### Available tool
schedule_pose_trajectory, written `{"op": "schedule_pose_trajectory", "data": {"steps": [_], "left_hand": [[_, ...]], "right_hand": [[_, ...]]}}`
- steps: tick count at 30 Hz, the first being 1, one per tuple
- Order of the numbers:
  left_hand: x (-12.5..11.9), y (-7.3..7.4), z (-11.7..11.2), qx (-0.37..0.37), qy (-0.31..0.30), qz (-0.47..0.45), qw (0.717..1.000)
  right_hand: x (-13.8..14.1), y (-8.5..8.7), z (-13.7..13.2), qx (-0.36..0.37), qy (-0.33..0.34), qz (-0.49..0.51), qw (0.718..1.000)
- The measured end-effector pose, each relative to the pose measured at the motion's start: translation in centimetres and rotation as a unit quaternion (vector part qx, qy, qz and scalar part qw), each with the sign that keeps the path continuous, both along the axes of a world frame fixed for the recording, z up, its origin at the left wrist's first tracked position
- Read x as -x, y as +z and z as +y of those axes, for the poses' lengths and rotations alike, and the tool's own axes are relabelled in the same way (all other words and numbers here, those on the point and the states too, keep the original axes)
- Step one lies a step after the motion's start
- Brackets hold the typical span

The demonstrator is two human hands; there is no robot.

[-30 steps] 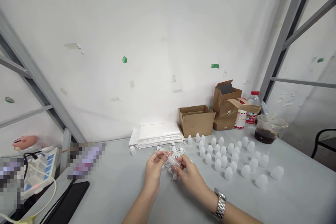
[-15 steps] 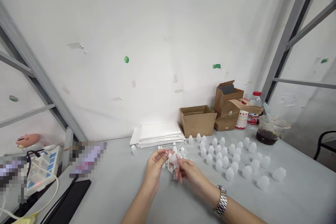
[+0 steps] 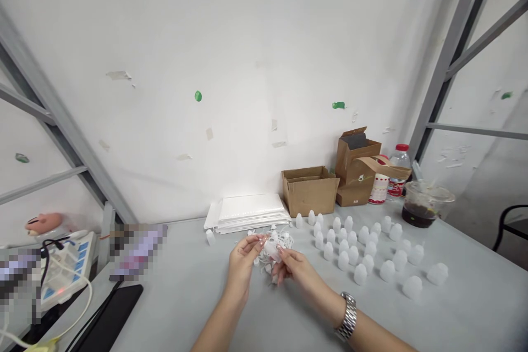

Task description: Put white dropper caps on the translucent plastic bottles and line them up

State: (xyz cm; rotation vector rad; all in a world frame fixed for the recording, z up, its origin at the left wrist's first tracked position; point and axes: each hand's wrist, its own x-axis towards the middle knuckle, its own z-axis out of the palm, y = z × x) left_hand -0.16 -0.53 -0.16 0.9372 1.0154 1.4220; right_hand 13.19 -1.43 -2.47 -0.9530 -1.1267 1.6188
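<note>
A grey desk (image 3: 173,297) spans the lower part of the frame. Just below centre lies a stack of flat white packets (image 3: 249,212), and right of it stands an open cardboard box (image 3: 309,198). At lower centre the left hand (image 3: 240,261) and right hand (image 3: 297,267) come close together over a tangled pile of small white corded parts (image 3: 285,237). A silver wristwatch (image 3: 347,316) shows lower right of centre. Domed frosted pieces (image 3: 343,260) are spread across the lower right. Between the hands is one small translucent piece (image 3: 272,251), pinched by the closed fingers of both, left at its upper-left end, right at its right side.
</note>
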Motion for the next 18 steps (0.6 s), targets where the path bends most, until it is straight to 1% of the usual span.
{"op": "schedule_pose_trajectory", "data": {"steps": [3,6,8,11,13,15,16,18], "left_hand": [[0.0,-0.2,0.0,0.000,0.004,0.013,1.000],[0.1,-0.1,0.0,-0.013,-0.020,0.018,1.000],[0.2,0.1,0.0,-0.022,-0.039,0.022,0.999],[0.4,0.6,-0.2,-0.031,-0.061,0.022,0.997],[0.5,0.9,-0.4,-0.036,-0.072,0.020,0.997],[0.5,1.2,-0.4,-0.036,-0.074,0.020,0.996],[0.5,1.3,-0.4,-0.035,-0.073,0.023,0.996],[0.4,1.5,-0.4,-0.031,-0.073,0.042,0.996]], "right_hand": [[0.1,0.4,0.0,-0.039,-0.036,-0.029,0.998],[0.0,0.5,-0.2,-0.052,-0.034,-0.036,0.997],[-0.1,0.5,-0.3,-0.043,-0.005,-0.015,0.999],[-0.3,0.5,-0.6,0.001,0.065,0.069,0.995],[-0.5,0.7,-0.7,0.039,0.121,0.133,0.983],[-0.7,1.0,-0.8,0.071,0.167,0.176,0.968],[-0.8,1.1,-0.8,0.082,0.180,0.188,0.962],[-1.0,1.3,-0.8,0.094,0.185,0.199,0.958]]}}
